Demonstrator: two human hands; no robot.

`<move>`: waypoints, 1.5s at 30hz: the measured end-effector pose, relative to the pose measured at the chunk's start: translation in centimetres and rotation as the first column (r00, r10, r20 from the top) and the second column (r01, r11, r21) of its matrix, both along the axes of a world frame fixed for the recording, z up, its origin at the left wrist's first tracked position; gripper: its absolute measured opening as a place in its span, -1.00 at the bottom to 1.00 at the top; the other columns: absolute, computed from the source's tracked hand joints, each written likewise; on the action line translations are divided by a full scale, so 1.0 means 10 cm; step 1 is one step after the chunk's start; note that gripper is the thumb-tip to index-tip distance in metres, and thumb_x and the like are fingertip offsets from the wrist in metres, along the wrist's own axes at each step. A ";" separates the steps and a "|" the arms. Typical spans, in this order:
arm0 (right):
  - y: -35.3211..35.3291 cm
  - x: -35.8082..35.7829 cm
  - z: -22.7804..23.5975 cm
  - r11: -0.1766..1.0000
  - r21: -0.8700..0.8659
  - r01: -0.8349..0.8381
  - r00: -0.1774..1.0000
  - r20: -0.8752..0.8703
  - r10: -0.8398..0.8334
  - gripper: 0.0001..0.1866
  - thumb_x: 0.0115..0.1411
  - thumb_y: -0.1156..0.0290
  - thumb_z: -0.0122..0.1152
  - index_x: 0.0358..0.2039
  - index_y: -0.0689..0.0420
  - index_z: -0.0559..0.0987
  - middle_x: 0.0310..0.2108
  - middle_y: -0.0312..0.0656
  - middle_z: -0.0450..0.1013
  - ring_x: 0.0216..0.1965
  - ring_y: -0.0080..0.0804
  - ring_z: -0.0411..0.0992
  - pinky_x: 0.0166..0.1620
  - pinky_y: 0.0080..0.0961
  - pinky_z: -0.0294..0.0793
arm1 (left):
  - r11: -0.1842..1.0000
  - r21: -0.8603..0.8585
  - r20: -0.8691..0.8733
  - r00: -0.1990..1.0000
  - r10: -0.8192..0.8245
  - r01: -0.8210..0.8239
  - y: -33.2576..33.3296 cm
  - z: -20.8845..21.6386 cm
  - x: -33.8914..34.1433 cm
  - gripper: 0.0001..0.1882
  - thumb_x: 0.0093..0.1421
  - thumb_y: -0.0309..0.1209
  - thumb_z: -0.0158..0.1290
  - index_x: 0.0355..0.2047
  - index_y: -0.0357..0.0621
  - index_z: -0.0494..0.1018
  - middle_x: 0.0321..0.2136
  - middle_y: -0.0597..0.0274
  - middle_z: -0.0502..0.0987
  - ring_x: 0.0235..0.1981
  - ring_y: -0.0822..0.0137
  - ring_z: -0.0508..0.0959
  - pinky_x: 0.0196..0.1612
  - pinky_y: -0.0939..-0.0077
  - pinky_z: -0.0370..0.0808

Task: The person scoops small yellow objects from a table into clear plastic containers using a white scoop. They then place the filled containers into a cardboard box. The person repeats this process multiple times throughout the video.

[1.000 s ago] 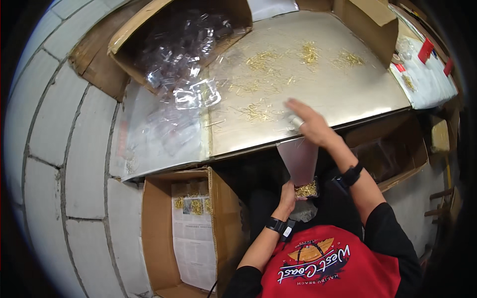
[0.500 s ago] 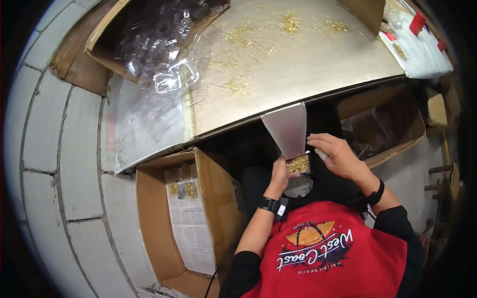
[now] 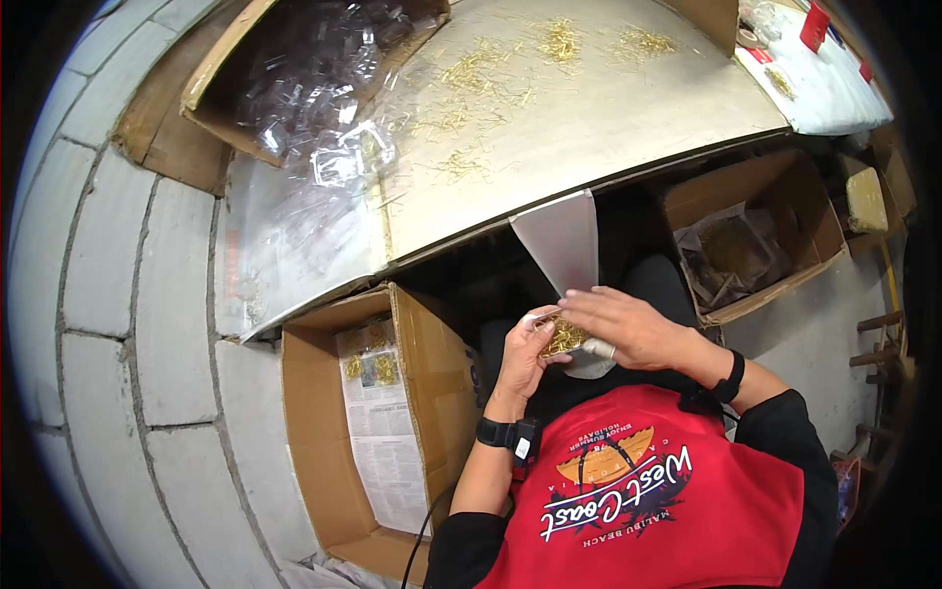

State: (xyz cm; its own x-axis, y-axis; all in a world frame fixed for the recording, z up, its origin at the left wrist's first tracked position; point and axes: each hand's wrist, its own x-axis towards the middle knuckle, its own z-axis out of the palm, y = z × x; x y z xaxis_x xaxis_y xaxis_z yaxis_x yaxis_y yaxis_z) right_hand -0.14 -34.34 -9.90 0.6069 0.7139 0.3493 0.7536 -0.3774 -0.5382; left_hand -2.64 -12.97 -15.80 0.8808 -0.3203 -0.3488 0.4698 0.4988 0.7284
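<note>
here, gold pins (image 3: pixel 564 337) lie boxed; left grip (image 3: pixel 524 355), right grip (image 3: pixel 633 331) flanking.

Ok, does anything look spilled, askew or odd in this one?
Possibly: thin gold-coloured pieces lie loose in untidy clusters across the tabletop, and clear plastic cases spread from a carton's open mouth. Both look spilled, though could be deliberate.

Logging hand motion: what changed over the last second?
Right hand came down from the table to the box; its fingers reach over the gold pieces. Left hand kept hold of the box and drew it back from the chute. The chute stayed at the table.
</note>
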 end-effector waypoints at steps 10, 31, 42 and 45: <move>0.28 0.07 0.26 0.997 0.006 -0.079 0.993 0.092 0.078 -0.50 0.05 0.45 0.20 0.05 0.19 0.38 0.10 -0.06 0.31 0.15 -0.15 0.27 0.21 -0.15 0.21 | 0.981 0.090 0.080 0.983 0.165 -0.172 0.10 0.54 0.05 -0.64 0.35 -0.19 -0.17 -0.05 -0.20 0.36 -0.24 0.17 0.53 -0.31 0.38 0.60 -0.45 0.52 0.64; 1.09 0.15 0.69 0.961 0.223 -0.167 0.980 0.145 0.136 -0.44 0.00 0.53 0.22 0.07 0.22 0.36 0.05 0.00 0.36 0.13 -0.04 0.29 0.12 -0.15 0.32 | 0.921 0.186 0.114 0.938 0.327 -0.344 0.86 1.18 -0.14 -0.60 0.35 -0.15 -0.21 -0.13 -0.25 0.40 -0.34 0.19 0.53 -0.42 0.43 0.59 -0.63 0.57 0.59; 0.95 0.28 0.52 0.964 0.232 0.133 0.985 -0.138 -0.103 -0.48 0.06 0.75 0.02 0.09 0.20 0.35 0.03 -0.04 0.39 -0.08 -0.23 0.49 0.00 -0.43 0.42 | 0.397 0.284 0.296 0.474 0.829 -0.873 2.88 0.93 -0.82 -0.67 0.32 -0.20 -0.18 -0.11 -0.16 0.41 -0.16 0.20 0.45 -0.19 0.28 0.53 -0.38 0.33 0.61; 0.84 0.28 0.32 0.969 0.177 0.173 0.965 -0.228 -0.130 -0.44 0.05 0.82 -0.07 0.10 0.17 0.35 0.01 -0.08 0.40 -0.16 -0.29 0.50 -0.07 -0.46 0.44 | 0.398 0.309 0.087 0.442 0.893 -0.864 3.35 0.36 -1.14 -0.66 0.26 -0.19 -0.06 -0.08 -0.13 0.41 -0.24 0.20 0.48 -0.17 0.26 0.49 -0.30 0.29 0.56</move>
State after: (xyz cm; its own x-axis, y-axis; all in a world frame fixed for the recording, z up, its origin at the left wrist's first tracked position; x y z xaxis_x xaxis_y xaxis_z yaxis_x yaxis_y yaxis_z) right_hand 2.61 -25.97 -6.70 0.7780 0.5393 0.3223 0.5555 -0.3508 -0.7538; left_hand -14.06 20.48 -12.16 0.5818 0.7328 -0.3528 -0.0477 0.4638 0.8847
